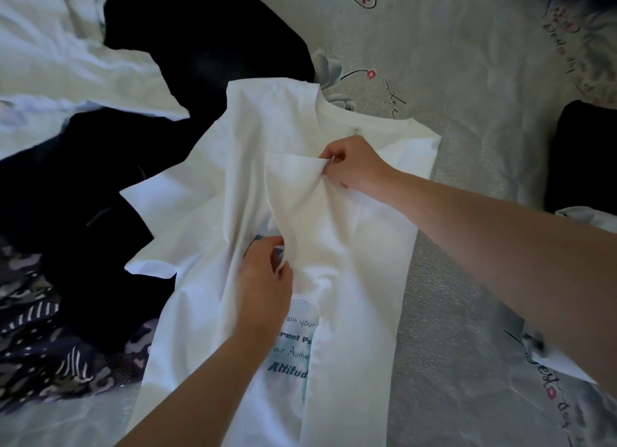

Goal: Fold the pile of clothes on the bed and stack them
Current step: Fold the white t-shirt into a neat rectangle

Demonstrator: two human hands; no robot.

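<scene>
— White cotton T-shirt (334,246) with a pale blue printed text panel, that's the one being handled? Where is it?

— Spread lengthwise across the middle of the grey floral bedsheet (467,96), its right side folded inward over the print.

— And the hands?

— Both pinch that folded flap. The right hand (354,166) nips its upper edge between thumb and fingers, near the collar. The left hand (263,279) pinches the same flap lower down, just above the print.

— What lies around it?

— To the left, touching the shirt's sleeve, a heap of black garments (167,79). Beyond that, crumpled white clothes (66,63) at the far left. Nearer, at the left edge, a dark patterned fabric with stripes and camouflage blotches (50,346).

— Anything on the right?

— A folded black item (584,153) at the right edge, well apart from the shirt, with a bit of white cloth (591,218) just below it.
</scene>
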